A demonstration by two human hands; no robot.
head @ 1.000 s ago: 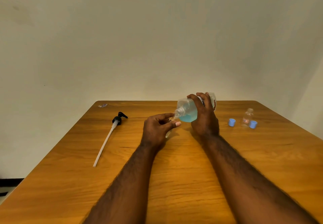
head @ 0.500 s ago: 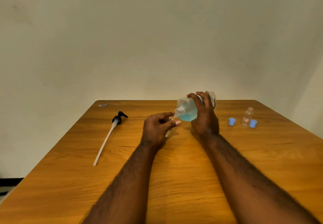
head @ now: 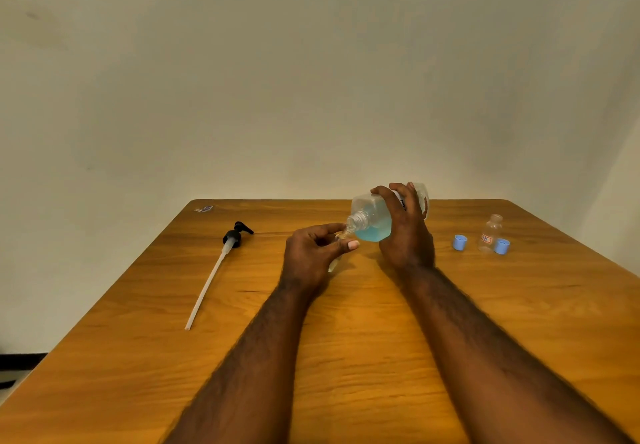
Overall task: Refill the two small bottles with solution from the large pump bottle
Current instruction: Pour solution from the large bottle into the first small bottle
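Above the table (head: 519, 322), my right hand (head: 405, 235) curls round the large pump bottle (head: 372, 221), its long axis tipped down to the left; its open neck sits just over the small bottle (head: 341, 235) pinched by my left hand (head: 311, 253), thumb against fingertips

Turquoise-blue solution (head: 375, 230) in clear large bottle (head: 367, 209), two light-blue caps (head: 460, 242), black pump head (head: 235, 234), grained orange-brown wooden table (head: 363, 339), possibly orange label (head: 486, 238).

The head camera looks forward and down across the wooden table (head: 346, 357) toward the wall (head: 311, 79).
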